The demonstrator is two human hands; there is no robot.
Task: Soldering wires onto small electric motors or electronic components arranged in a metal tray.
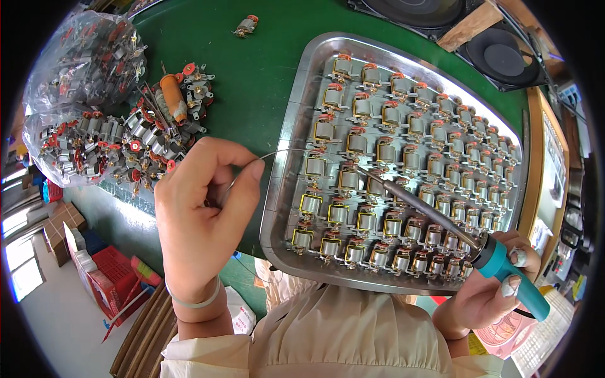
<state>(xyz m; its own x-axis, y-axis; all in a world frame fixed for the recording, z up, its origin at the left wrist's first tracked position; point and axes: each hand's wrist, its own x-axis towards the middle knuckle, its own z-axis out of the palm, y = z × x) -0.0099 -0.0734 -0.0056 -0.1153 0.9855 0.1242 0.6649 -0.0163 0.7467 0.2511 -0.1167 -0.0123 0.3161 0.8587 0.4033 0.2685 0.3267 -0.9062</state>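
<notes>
My right hand (pixel 498 286) grips a soldering iron (pixel 513 280) by its teal handle. The long iron reaches up and left, its tip among the small electric motors (pixel 385 151) set out in rows on a metal tray (pixel 272 220). Between thumb and fingers of my left hand (pixel 211 208), closed beside the tray's left rim, is a thin solder wire (pixel 280 151). It arcs over the rim toward the motors near the iron's tip. Whether wire or tip touches a motor I cannot make out. Motors in the nearest rows show yellow edges, those farther back red ends.
Left of the tray lies a heap of loose motors (pixel 116 142), partly in a clear plastic bag (pixel 82 63). An orange-handled tool (pixel 172 97) rests on the heap. One motor (pixel 246 26) sits alone on the green table (pixel 208 38). Black speakers (pixel 504 53) stand at the far right.
</notes>
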